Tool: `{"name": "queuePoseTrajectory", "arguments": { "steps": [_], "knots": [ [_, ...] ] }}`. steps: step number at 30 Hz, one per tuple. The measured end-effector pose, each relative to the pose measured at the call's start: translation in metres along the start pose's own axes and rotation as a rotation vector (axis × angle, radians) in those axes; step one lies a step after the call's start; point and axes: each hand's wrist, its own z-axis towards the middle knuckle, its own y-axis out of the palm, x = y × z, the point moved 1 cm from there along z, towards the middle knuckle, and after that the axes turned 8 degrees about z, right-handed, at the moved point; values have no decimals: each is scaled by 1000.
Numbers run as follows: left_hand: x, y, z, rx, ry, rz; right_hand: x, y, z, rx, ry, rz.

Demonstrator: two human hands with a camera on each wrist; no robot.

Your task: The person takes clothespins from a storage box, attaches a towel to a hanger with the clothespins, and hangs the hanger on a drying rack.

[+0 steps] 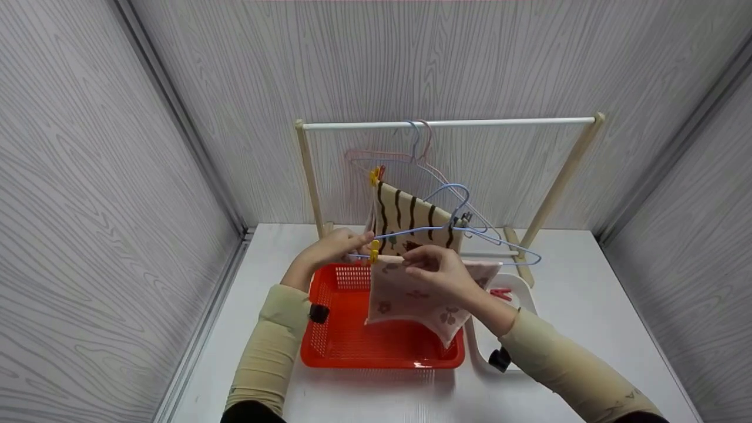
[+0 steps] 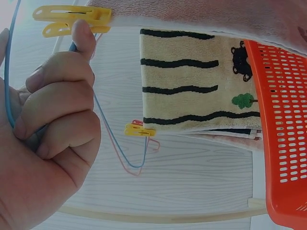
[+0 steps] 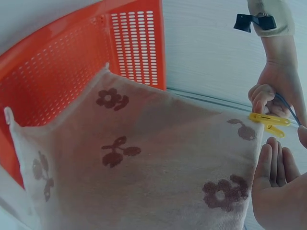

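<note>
My left hand (image 1: pixel 335 249) grips the left end of a blue clothes hanger (image 1: pixel 411 230), fingers curled round the wire. A yellow clothespin (image 1: pixel 374 251) beside it clamps a corner of a pale pink towel (image 3: pixel 129 139) with brown flower and cherry prints. The towel hangs from the hanger's lower bar, its loose corners drooping over the red basket. At the towel's upper edge is my right hand (image 1: pixel 440 273). In the right wrist view its fingers (image 3: pixel 276 165) look nearly straight and the thumb stands apart; contact with the towel is unclear.
Behind, a rack with a white rail (image 1: pixel 505 122) carries blue and pink hangers with a striped cream towel (image 2: pixel 182 76) clipped on. The red basket (image 1: pixel 382 361) stands below the hands. Right of it, a white tray (image 1: pixel 484 346) contains a red clothespin (image 1: pixel 500 294).
</note>
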Motion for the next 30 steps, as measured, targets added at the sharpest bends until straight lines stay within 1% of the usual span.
{"name": "queuePoseTrajectory", "arguments": {
  "steps": [7,10,13,19,23,27,30],
  "knots": [
    [-3,-1,0,7,0,16,14,-11,-10,3,63,-16],
    [-4,-1,0,12,1,22,23,-16,-14,0,68,-28],
    [-6,0,1,12,0,28,31,-21,-18,-14,54,-41],
    [-7,0,0,6,-4,8,44,-31,-27,-33,60,-20],
    [-7,0,0,9,-16,-22,52,-39,-33,-11,106,-40],
    [-8,0,1,3,-9,-57,59,-49,-39,12,160,-56],
    [-10,0,1,4,-2,-62,65,-57,-43,32,182,-46]
  ]
}}
